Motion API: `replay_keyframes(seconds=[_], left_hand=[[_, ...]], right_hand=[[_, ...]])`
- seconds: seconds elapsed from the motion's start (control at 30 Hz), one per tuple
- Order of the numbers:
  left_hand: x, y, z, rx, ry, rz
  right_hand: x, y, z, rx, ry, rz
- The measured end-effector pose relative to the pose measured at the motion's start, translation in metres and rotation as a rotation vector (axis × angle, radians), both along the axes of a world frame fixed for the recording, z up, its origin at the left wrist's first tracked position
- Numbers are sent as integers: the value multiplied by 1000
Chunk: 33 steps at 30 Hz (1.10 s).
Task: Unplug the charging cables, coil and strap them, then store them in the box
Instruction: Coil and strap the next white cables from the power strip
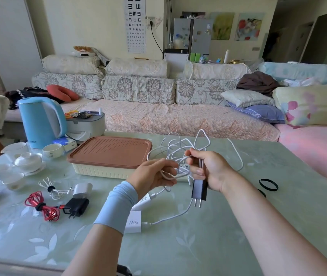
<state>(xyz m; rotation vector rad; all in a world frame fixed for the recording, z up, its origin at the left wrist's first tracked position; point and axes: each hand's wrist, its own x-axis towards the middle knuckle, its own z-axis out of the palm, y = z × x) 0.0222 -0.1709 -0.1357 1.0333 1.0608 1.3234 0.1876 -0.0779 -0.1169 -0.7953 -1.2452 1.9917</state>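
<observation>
hands [152,174] grip thin, looped white cable [178,148], boxy black charger [199,189].

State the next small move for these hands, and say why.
Probably the left hand should gather the sprawling loops of the white cable into one even coil against the right hand, which grips it with the black charger. The loops are loose and uneven; the black strap lies unused nearby.

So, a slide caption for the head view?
Left hand and right hand hold a tangled white cable with black charger, near the box.
</observation>
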Motion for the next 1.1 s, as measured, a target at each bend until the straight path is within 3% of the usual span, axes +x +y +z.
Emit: replay_keyframes(seconds=[0.1, 0.3, 0.4, 0.53, 0.67, 0.77, 0.9, 1.0, 1.1], left_hand=[[3, 0, -3, 22, 154, -26], [22, 6, 0, 129, 226, 105], [24, 11, -3, 178, 440, 151], [20, 13, -8, 220, 730, 170], [19, 8, -3, 133, 448, 11], [13, 6, -1, 119, 496, -78], [15, 11, -3, 157, 456, 181], [12, 15, -5, 296, 448, 407], [14, 12, -3, 379, 458, 439]], right_hand=[[4, -2, 3, -4, 21, 70], [6, -9, 12, 44, 92, 172], [9, -12, 13, 58, 100, 231], [14, -12, 14, -2, 252, 293], [16, -7, 13, -28, 335, 194], [20, -2, 13, -50, 359, 86], [25, -2, 17, -84, 366, 112], [25, -3, 20, -71, 352, 44], [22, -5, 18, -65, 372, -64]])
